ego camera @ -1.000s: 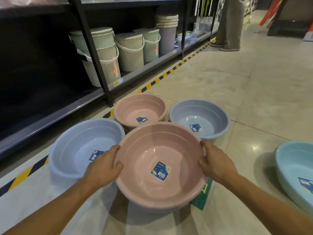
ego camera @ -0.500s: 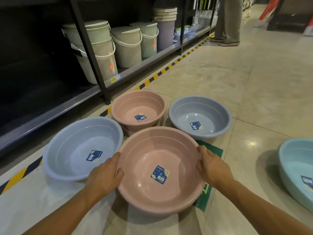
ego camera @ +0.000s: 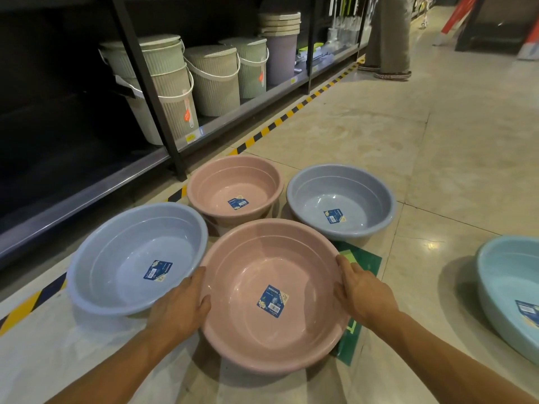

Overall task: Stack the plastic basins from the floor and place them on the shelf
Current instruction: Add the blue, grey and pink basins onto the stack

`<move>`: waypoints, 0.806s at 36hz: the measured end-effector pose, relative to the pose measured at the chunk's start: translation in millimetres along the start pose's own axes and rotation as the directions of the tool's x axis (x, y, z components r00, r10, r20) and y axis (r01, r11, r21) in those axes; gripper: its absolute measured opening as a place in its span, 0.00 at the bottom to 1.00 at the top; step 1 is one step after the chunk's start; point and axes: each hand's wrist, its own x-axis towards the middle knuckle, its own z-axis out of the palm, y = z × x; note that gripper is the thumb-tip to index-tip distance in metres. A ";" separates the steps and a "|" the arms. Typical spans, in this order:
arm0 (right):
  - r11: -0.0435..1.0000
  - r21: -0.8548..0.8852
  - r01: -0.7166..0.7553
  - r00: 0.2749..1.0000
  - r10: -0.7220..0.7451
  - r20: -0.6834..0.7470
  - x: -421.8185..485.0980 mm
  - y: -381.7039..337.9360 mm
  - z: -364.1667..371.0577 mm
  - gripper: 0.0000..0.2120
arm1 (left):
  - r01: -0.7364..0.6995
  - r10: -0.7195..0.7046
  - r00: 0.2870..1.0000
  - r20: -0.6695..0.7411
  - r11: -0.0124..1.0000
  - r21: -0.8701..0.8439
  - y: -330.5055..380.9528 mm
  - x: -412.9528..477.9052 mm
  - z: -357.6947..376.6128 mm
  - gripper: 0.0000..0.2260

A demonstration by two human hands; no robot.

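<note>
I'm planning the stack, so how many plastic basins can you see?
5: large pink basin between both hands, blue basin left, small pink basin behind, grey-blue basin back right, aqua basin cropped far right.

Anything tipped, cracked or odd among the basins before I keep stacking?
Nothing damaged or spilled. All five basins sit upright, but the pink basin held by both hands partly covers a green floor sticker.

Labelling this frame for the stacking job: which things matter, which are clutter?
In the job:
- near pink basin, held by left hand and right hand
- far pink basin
- two grey-blue basins
- light blue basin
- shelf

Just there:
- lidded buckets
- green floor mat
- bystander
</note>
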 end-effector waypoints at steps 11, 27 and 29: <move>0.935 -0.302 0.185 0.975 -0.213 -0.063 17.2 -18.9 -60.4 0.17 | -0.095 0.104 0.994 -0.036 0.977 0.189 31.6 32.7 -55.3 0.18; 0.917 -0.333 0.220 0.967 -0.250 -0.048 60.5 -1.6 -215.2 0.19 | -0.315 0.325 0.942 -0.078 0.942 0.118 131.4 84.0 -181.4 0.13; 0.926 -0.312 0.211 0.968 -0.242 -0.065 59.5 19.1 -218.7 0.19 | -0.337 0.345 0.937 -0.055 0.934 0.119 154.7 84.4 -181.4 0.14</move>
